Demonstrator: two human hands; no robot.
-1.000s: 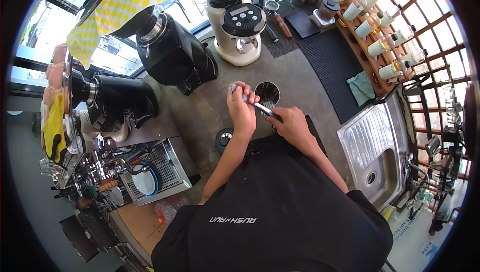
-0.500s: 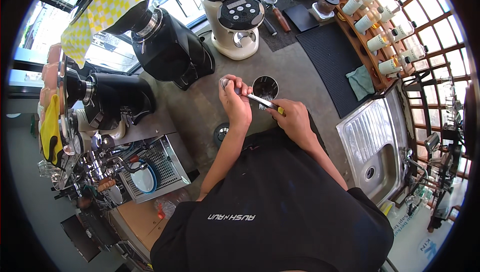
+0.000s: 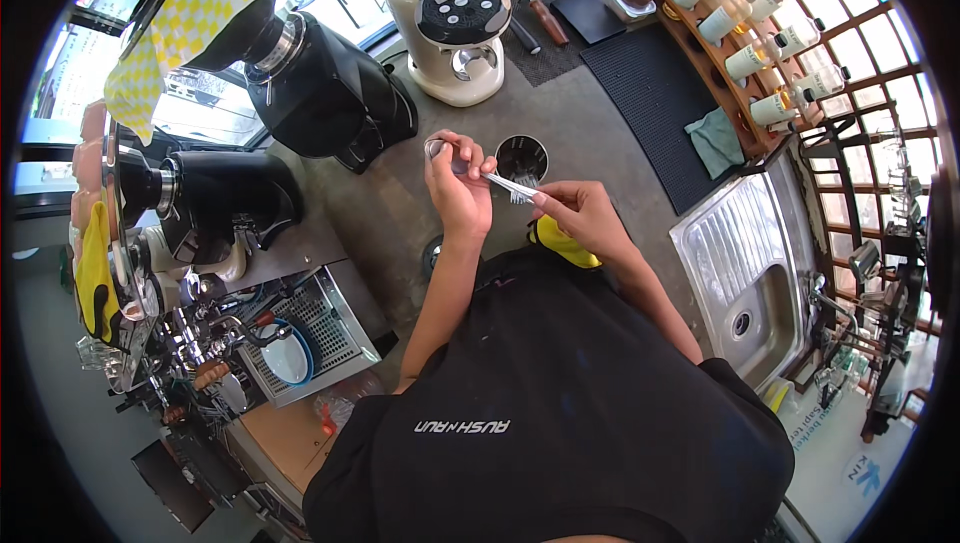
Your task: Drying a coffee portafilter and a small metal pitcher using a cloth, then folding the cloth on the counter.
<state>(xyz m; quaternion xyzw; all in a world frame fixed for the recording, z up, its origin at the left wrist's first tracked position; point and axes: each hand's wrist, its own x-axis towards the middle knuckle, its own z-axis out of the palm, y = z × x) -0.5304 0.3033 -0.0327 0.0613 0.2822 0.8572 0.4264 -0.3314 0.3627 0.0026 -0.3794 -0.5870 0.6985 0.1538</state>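
Observation:
A shiny metal spoon (image 3: pixel 508 184) slants between my hands above the grey counter. My left hand (image 3: pixel 460 183) is closed loosely around its upper part, with the rounded bowl end showing past my fingers. The handle end is pinched between the thumb and fingers of my right hand (image 3: pixel 585 215). A yellow cloth (image 3: pixel 563 243) hangs just under my right hand, against my black shirt; whether those fingers hold it too is hidden. Right behind the spoon stands a round metal cup (image 3: pixel 522 151), and fork tines show at its near rim.
A cream grinder (image 3: pixel 455 73) and a black grinder (image 3: pixel 330 93) stand at the back left. An espresso machine's drip tray (image 3: pixel 325 338) is at the left. To the right lie a black ribbed mat (image 3: pixel 650 113), a sink (image 3: pixel 750 318) and a wooden bottle rack (image 3: pixel 720 73).
The spoon has tilted a little steeper as both hands shifted slightly. More of the yellow cloth now shows below my right hand. The whole view has moved slightly.

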